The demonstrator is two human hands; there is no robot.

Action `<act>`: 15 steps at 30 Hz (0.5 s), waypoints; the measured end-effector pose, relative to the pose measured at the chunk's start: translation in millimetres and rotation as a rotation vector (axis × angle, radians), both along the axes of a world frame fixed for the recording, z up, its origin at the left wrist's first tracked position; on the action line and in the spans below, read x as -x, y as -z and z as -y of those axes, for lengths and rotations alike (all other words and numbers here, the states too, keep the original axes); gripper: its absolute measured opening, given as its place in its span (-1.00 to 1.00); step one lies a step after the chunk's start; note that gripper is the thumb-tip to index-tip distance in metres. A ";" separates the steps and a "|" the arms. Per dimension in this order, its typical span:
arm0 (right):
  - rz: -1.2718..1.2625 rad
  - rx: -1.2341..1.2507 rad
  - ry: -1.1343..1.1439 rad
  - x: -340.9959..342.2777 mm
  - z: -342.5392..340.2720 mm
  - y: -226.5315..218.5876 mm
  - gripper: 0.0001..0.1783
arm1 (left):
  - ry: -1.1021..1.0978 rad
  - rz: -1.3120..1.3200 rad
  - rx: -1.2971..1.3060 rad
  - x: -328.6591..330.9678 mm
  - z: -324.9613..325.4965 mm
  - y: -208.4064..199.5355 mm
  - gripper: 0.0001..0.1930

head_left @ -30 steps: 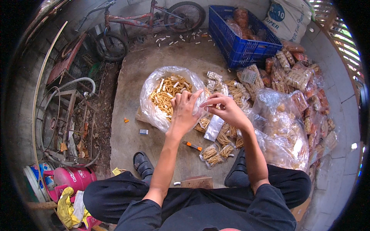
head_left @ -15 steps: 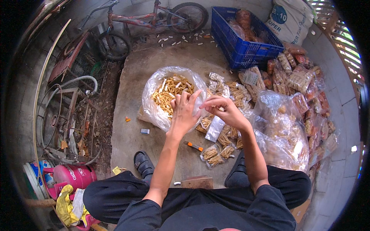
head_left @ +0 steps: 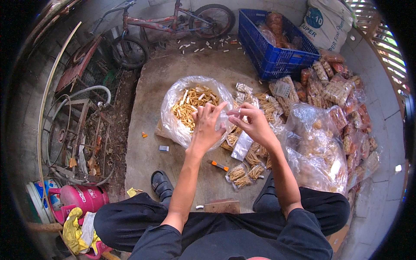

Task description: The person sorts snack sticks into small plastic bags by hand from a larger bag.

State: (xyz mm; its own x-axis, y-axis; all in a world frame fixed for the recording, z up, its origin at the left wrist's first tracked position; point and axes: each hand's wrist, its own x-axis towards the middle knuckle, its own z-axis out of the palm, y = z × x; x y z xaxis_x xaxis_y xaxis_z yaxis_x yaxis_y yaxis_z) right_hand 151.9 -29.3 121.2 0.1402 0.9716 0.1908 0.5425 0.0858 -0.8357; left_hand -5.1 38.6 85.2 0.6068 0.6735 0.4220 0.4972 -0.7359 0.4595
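The large clear bag [head_left: 170, 123] of tan sticks [head_left: 193, 106] stands open on the floor [head_left: 151, 89], ahead of the hands and to their left; its mouth is round with no clear long axis, and the sticks inside point every way. The left hand [head_left: 207, 129] is the nearer of the 2, overlapping the bag's right side in this view. The right hand [head_left: 253, 123] sits just beside it, above a flat silvery sheet or packet [head_left: 242, 145] whose long axis slants from upper right to lower left. The left thumb and index finger are spread well apart, the other fingers loosely bent; the right index finger and thumb are drawn near each other, pointing left. Something thin and clear [head_left: 223, 117] seems to lie between the hands, but I cannot tell whether either grips it or whether it is the large bag's wall behind. Nearer the body, 1 small packet of sticks [head_left: 243, 174] lies beside an orange-and-black tool [head_left: 218, 165].
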 end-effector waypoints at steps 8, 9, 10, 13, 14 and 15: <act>0.024 0.001 0.000 -15.2 7.5 -14.0 -0.59 | 0.129 0.123 -0.007 11.2 -12.5 -1.4 -0.40; 0.023 0.000 -0.002 -16.9 7.9 -16.3 -0.59 | 0.133 0.144 0.019 15.3 -16.6 0.9 -0.47; 0.017 -0.005 -0.022 -18.5 8.4 -19.0 -0.58 | 0.138 0.165 0.045 19.0 -19.7 3.0 -0.55; -0.004 -0.009 -0.051 -25.4 9.8 -17.5 -0.56 | 0.118 0.178 0.275 24.0 -23.8 7.3 -0.75; -0.020 -0.008 -0.061 -27.6 10.0 -15.9 -0.55 | 0.120 0.178 0.275 25.1 -24.6 7.6 -0.75; -0.019 -0.008 -0.061 -29.5 10.0 -14.8 -0.55 | 0.121 0.182 0.265 26.2 -24.6 6.6 -0.81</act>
State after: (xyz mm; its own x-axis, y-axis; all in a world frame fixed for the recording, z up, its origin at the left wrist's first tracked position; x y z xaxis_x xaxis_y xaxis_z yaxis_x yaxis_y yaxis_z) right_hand 181.3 -39.3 136.1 0.0848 0.9769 0.1962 0.5198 0.1246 -0.8451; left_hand -31.4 63.2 78.6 0.6198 0.7020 0.3507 0.3059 -0.6277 0.7158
